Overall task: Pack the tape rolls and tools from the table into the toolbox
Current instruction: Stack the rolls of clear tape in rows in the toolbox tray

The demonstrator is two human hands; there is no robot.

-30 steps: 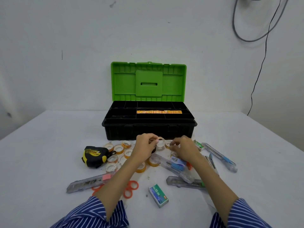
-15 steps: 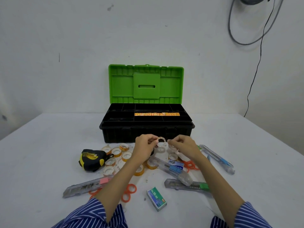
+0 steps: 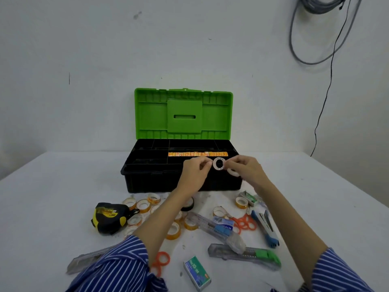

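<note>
The left hand (image 3: 194, 172) and right hand (image 3: 245, 170) together pinch a small white tape roll (image 3: 219, 164), face-on, between their fingertips over the front edge of the open black plastic toolbox with green lid (image 3: 183, 142). The right hand's lower fingers also hold a second white tape roll (image 3: 233, 172). Below the wrists, clear amber-cored tape rolls (image 3: 173, 230), a yellow-black tape measure (image 3: 110, 217) and clear utility knives (image 3: 244, 252) lie on the white table (image 3: 52, 197).

The white table (image 3: 63, 197) carries the open toolbox (image 3: 151, 182). In front of the toolbox lie tape rolls (image 3: 143, 205), a tape measure (image 3: 109, 217), box cutters (image 3: 244, 251), orange scissors (image 3: 244, 223) and a staple box (image 3: 196, 272).
</note>
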